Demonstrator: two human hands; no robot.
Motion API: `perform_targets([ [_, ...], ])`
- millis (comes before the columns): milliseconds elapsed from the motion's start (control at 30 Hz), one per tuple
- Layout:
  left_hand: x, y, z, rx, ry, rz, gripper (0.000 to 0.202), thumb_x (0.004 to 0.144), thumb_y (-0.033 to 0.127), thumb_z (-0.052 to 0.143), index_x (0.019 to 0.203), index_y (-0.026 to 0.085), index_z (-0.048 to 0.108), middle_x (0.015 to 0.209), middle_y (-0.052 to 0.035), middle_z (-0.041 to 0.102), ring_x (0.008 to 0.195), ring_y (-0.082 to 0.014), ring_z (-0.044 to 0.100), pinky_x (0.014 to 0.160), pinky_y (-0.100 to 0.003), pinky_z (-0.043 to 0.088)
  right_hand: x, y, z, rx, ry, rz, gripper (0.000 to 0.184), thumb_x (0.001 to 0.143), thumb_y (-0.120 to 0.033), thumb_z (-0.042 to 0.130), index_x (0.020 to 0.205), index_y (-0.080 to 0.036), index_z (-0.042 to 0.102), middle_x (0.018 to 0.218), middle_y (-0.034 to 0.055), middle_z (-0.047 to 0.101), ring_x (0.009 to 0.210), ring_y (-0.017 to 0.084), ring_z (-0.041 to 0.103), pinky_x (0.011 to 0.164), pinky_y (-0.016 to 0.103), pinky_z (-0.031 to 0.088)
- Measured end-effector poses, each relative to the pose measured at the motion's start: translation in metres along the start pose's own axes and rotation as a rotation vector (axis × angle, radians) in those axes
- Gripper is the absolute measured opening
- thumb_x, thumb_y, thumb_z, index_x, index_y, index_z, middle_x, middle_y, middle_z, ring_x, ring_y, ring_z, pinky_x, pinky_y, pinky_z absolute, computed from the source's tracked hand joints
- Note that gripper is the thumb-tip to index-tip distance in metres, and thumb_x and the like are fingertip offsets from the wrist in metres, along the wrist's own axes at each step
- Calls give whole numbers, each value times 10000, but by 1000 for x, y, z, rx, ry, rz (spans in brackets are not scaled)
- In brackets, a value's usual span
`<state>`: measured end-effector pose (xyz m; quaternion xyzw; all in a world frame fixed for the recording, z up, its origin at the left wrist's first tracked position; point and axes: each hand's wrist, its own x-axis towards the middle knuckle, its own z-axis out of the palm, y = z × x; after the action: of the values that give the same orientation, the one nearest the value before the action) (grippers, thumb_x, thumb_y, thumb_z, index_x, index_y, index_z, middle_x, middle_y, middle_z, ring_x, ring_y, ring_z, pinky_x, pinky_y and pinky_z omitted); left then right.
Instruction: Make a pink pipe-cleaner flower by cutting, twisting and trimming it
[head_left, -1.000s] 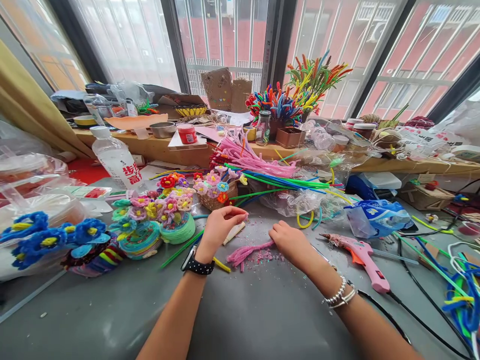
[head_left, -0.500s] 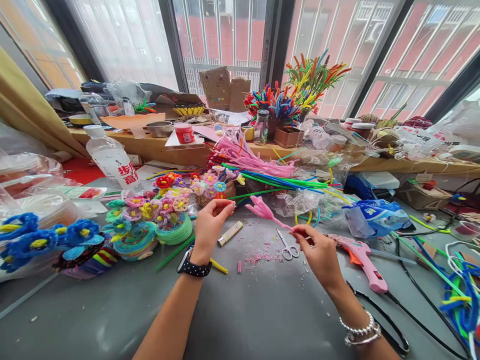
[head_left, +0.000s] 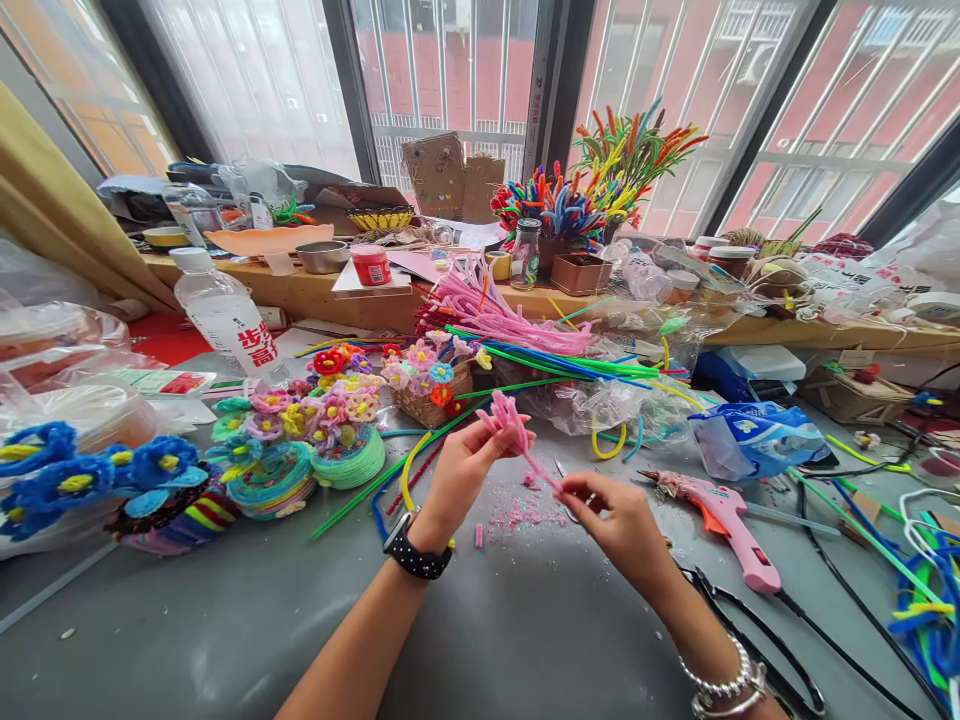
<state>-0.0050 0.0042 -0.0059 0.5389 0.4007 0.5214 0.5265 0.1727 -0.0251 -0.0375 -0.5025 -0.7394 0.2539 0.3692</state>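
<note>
As both ends are held, pink pipe-cleaner bundle [head_left: 505, 418] is suspended

Its strands [head_left: 504, 404] are pinched by the left grip [head_left: 461, 468], its stem [head_left: 540, 471] by the right grip [head_left: 616, 515], above the surface [head_left: 525, 640], well inside its far edge.

The pink fuzzy chenille piece [head_left: 506, 408] is held aloft to the left of the pink glue gun [head_left: 739, 540], clear of the counter. Its head is a bunch of soft, plush strands, loosely spread and pointing upward, partly hidden by the left hand [head_left: 456, 478], whose fingers are gathered at it. From the head a single slim stem [head_left: 535, 464] in the same pink slants down toward the glue gun, nearly straight. The stem's lower end is pinched by the right hand [head_left: 619, 522], which sits between the piece and the glue gun's nozzle. The whole piece is tilted, head away from the glue gun.
</note>
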Motion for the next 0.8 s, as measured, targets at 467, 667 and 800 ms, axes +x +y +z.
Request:
perform_targets([
  [467, -8, 3, 9, 96, -371, -144, 208, 688, 327, 595, 710, 124, 633, 600, 10, 550, 573, -97, 484, 542, -196, 380, 9, -23, 2, 617, 121, 187, 247, 697, -380, 604, 831, -174, 622, 632, -16, 550, 481, 72, 397, 427, 194, 327],
  [667, -9, 3, 10, 72, -385, -138, 231, 706, 344, 580, 747, 124, 639, 658, -26, 598, 633, -138, 554, 585, -226, 437, 15, -28, 3, 656, 136, 232, 228, 675, -354, 630, 795, -163, 597, 593, -31, 526, 472, 68, 393, 426, 191, 308],
  [800, -9, 3, 13, -25, -350, -174, 258, 711, 348, 582, 833, 126, 630, 726, -54, 641, 679, -167, 611, 648, -268, 484, 21, -31, -1, 649, 132, 208, 229, 679, -351, 626, 799, -165, 567, 623, -28, 528, 505, 76, 435, 452, 191, 339],
])
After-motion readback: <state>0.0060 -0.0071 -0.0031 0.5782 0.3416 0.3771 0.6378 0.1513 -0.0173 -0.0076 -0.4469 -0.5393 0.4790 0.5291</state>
